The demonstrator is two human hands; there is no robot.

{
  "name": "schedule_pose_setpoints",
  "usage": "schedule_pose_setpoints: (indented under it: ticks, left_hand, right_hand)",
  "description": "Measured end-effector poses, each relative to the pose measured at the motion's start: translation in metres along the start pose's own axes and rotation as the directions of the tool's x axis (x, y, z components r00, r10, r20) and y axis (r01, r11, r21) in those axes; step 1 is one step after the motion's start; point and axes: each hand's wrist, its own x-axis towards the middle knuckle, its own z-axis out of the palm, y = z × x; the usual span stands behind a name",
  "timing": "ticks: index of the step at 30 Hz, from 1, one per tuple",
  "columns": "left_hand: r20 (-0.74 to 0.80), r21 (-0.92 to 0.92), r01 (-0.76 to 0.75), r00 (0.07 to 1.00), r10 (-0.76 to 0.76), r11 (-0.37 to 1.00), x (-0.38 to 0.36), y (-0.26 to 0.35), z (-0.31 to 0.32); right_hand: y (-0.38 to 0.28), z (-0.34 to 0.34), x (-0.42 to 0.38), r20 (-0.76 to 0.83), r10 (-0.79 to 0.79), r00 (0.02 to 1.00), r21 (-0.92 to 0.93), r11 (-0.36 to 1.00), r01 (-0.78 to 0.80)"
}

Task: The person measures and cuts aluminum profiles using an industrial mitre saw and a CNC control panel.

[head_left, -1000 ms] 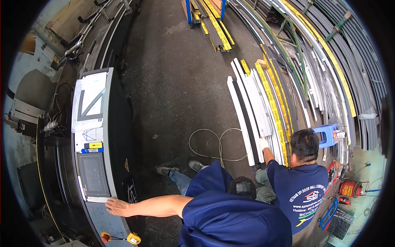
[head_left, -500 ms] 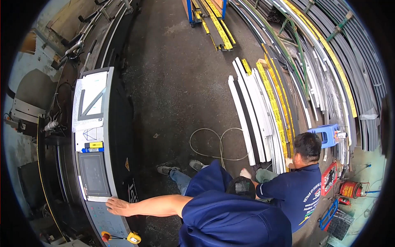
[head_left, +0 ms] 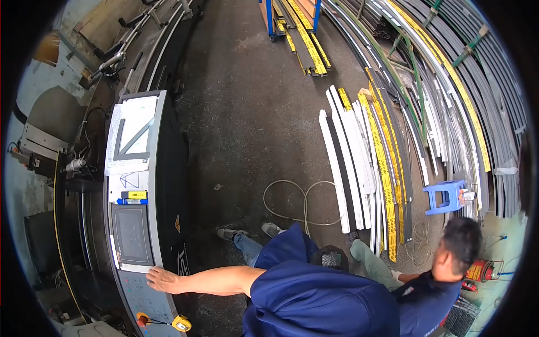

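Note:
My left hand point(head_left: 164, 279) lies palm down on the near edge of the machine's control panel point(head_left: 133, 303), just below its dark screen point(head_left: 132, 233). Its fingers are stretched out, and I see nothing held. My right hand is out of sight. On the panel below sit a red knob point(head_left: 142, 320) and a yellow tape measure point(head_left: 181, 323). Above the screen are a blue marker point(head_left: 132, 201) and a yellow one point(head_left: 133, 195). Farther up, a grey set square point(head_left: 135, 157) rests on paper sheets point(head_left: 140, 106).
At the right a co-worker in navy point(head_left: 429, 303) crouches by white and yellow-wrapped profiles point(head_left: 387, 185). A blue stool point(head_left: 446, 196) stands behind them. Looped hose point(head_left: 268, 194) lies on the floor. A dark mesh cap point(head_left: 332, 259) shows beside navy cloth. A blue-framed cart point(head_left: 269, 25) is ahead.
The co-worker has shifted right and down, away from the ends of the profiles. The view has turned slightly; my left hand stays on the panel.

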Motion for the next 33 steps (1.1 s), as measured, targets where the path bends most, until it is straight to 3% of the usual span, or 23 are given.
schedule_pose_setpoints:
  ticks: [12, 14, 20, 33]
  left_hand:
    - [-0.034, -0.004, 0.005, 0.999, -0.005, 1.0, 0.003, -0.003, -0.008]
    - [-0.038, -0.004, 0.004, 0.999, -0.004, 1.0, 0.004, -0.002, -0.007]
    - [-0.055, -0.005, 0.006, 0.998, -0.006, 1.0, 0.005, -0.003, -0.011]
    - [-0.088, -0.002, 0.0, 0.996, 0.0, 1.0, 0.011, 0.001, -0.026]
  right_hand:
    - [0.001, -0.014, -0.003, 0.018, -0.007, 1.0, -0.01, 1.0, 0.007]
    - [0.002, -0.02, -0.003, 0.091, -0.028, 0.995, -0.04, 0.999, 0.032]
    - [0.001, -0.009, -0.001, 0.028, -0.001, 1.0, 0.015, 1.0, 0.001]
    - [0.0, -0.005, -0.002, 0.068, 0.001, 0.998, 0.03, 1.0, -0.003]
